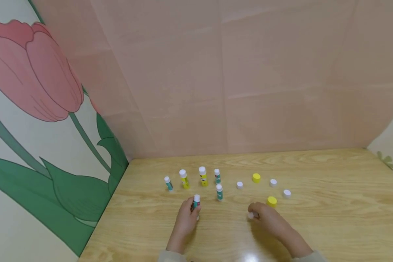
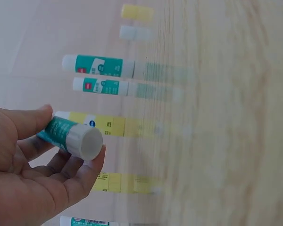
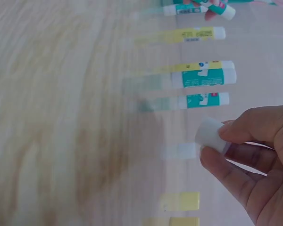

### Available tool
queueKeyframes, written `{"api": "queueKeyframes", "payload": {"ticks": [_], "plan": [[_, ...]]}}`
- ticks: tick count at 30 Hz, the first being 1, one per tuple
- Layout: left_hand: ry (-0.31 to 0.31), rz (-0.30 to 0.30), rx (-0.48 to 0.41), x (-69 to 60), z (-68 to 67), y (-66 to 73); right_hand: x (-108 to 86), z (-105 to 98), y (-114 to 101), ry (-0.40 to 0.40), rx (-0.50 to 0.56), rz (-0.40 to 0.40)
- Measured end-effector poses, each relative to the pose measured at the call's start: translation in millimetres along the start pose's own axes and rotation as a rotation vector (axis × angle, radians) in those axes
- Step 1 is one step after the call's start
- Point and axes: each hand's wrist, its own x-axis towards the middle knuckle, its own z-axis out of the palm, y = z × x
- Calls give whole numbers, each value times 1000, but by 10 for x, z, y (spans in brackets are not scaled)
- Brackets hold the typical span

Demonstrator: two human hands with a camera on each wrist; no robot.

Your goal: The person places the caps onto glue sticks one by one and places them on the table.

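left hand (image 1: 186, 216) around glue stick (image 2: 70, 136)

Read as a clock face in the head view, the pale wood-grained table (image 1: 344, 222) bears a white-topped teal cylindrical glue stick (image 1: 169, 186) at half past nine, with two white-topped yellow glue sticks (image 1: 185, 182) and two more teal glue sticks (image 1: 219, 195) around ten and eleven, all upright. Three round white plastic caps (image 1: 273, 183) and two round yellow plastic caps (image 1: 256, 178) spread from twelve to nearly three.
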Motion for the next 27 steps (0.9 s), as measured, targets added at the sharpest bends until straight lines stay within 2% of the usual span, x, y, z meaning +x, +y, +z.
{"api": "queueKeyframes", "payload": {"ticks": [7, 12, 19, 22, 27], "plan": [[-75, -1, -27, -8, 24, 26, -32, -48, -67, 103, 1, 28], [-79, -9, -45, -25, -9, 59, -22, -49, -120, 145, 26, 46], [-71, 43, -60, -17, -50, 49, 14, -27, -152, 153, 70, 64], [-75, 52, -100, -26, -39, 64, 5, -32, -165, 147, 94, 86], [-93, 16, -166, -51, -27, 109, 5, -20, -204, 170, 145, 104]]}}
